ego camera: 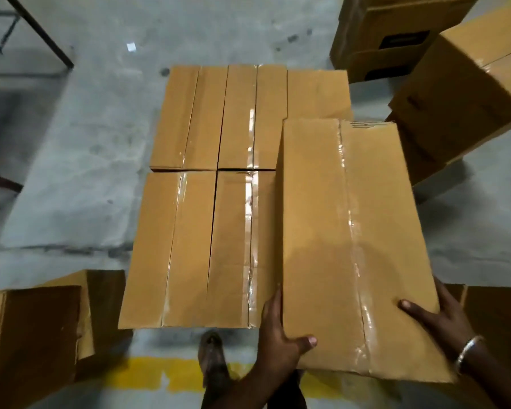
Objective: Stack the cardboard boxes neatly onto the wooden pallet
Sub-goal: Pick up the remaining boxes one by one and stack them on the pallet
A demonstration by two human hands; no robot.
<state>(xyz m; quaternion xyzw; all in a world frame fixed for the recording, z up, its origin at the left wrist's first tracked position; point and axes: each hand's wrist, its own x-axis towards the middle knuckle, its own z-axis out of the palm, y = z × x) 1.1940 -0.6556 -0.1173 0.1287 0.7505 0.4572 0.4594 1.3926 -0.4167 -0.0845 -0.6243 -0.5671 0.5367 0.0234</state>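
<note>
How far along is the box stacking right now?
Done: a layer of boxes sits packed side by side. In hand: the left hand and right hand grip one box at that layer's right side. Left: loose boxes wait on the floor.

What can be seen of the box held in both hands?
The held box is a long, plain brown cardboard carton, closed, with glossy clear tape along its top seam and some dark print at its far edge. It is at the right end of the stacked boxes, its top higher than theirs. The left hand grips its near left corner; the right hand holds its near right edge.
</note>
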